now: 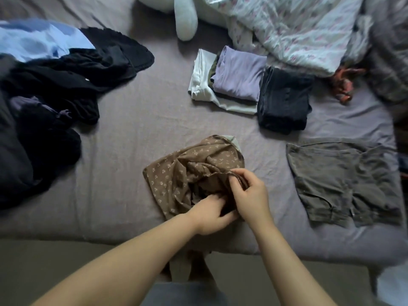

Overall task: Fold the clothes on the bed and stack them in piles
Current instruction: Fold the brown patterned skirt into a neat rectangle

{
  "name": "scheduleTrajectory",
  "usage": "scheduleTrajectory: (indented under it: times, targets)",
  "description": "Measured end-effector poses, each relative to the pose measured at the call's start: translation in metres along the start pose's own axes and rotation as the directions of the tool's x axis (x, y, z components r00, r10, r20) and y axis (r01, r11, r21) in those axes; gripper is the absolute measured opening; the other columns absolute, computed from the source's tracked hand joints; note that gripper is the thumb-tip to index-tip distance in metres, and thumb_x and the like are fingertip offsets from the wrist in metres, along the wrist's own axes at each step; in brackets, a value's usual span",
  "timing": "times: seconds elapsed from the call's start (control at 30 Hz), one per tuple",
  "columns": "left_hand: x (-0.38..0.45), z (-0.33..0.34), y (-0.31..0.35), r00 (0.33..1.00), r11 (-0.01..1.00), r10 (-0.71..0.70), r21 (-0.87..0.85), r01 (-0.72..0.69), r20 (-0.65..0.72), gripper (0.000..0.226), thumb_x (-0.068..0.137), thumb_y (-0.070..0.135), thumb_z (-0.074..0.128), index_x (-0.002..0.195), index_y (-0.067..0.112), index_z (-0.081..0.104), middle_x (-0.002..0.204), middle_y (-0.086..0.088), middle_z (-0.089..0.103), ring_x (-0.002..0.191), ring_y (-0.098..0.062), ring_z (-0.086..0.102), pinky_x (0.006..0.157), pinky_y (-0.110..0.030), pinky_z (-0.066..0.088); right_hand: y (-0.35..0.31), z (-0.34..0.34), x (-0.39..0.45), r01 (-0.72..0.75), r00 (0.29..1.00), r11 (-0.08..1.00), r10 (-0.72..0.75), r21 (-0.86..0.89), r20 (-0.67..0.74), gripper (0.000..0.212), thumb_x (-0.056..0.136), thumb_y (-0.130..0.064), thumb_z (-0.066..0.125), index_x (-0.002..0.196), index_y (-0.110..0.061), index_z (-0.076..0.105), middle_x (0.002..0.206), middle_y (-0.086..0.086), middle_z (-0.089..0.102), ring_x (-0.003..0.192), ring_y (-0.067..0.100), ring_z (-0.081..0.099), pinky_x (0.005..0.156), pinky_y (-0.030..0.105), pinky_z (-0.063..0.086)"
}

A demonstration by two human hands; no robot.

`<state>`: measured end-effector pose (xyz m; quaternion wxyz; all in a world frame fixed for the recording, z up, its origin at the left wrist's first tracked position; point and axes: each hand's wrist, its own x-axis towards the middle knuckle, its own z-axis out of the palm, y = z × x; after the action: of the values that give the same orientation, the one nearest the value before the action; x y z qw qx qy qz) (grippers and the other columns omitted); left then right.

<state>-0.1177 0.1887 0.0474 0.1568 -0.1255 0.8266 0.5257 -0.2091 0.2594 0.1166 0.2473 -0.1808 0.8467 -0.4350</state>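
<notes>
Left hand (209,214) gripping brown floral garment (176,173), right hand (248,195) pinching its edge

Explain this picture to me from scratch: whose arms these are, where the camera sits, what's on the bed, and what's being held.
There is no machine here. The camera is worn on a person's head and looks down at their own two bare arms. They stand at a bed covered by a grey sheet. The left hand and right hand both grip a crumpled brown floral garment. To the left lies an unfolded dark heap. Farther back are two folded piles: a lilac-topped pile and a dark pile. To the right, an olive garment lies fairly flat. A floral duvet is bunched at the top right.
</notes>
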Motion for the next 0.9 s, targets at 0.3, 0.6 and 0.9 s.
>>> scheduleTrajectory:
  times: [0.3, 0.6, 0.9]
  targets:
    - [-0.026, -0.001, -0.066, 0.883, 0.362, -0.336, 0.910, -0.201, 0.329, 0.086, 0.085, 0.078, 0.025, 0.144, 0.017, 0.039, 0.142, -0.012, 0.041, 0.132, -0.033, 0.027, 0.109, -0.046, 0.018, 0.022, -0.041, 0.043, 0.007, 0.925, 1.000, 0.001, 0.019, -0.381, 0.018, 0.092, -0.007, 0.052, 0.097, -0.016, 0.066, 0.087, -0.002, 0.068, 0.082, 0.008, 0.065, 0.077, 0.030, 0.052]
    - [-0.024, -0.075, -0.060, 0.950, 0.543, 0.161, 0.828, 0.141, -0.268, 0.063, 0.091, 0.062, 0.025, 0.095, 0.017, 0.069, 0.090, -0.002, 0.067, 0.078, -0.028, 0.060, 0.068, -0.034, 0.039, 0.082, -0.094, 0.071, -0.347, 0.808, 0.871, 0.090, -0.348, -0.582, 0.034, 0.087, -0.005, 0.047, 0.114, -0.013, 0.065, 0.123, 0.014, 0.052, 0.102, 0.033, 0.054, 0.080, 0.038, 0.043]
    - [-0.015, -0.128, -0.047, 0.695, 0.801, 0.411, 0.598, 0.035, -0.591, 0.035, 0.088, 0.039, 0.060, 0.066, 0.012, 0.058, 0.076, 0.000, 0.061, 0.089, -0.022, 0.057, 0.077, -0.036, 0.039, 0.079, -0.091, 0.087, -0.260, 0.938, 0.965, 0.257, 0.018, -0.232, 0.041, 0.084, 0.007, 0.039, 0.084, -0.019, 0.071, 0.094, 0.011, 0.071, 0.080, 0.019, 0.068, 0.080, 0.031, 0.058]
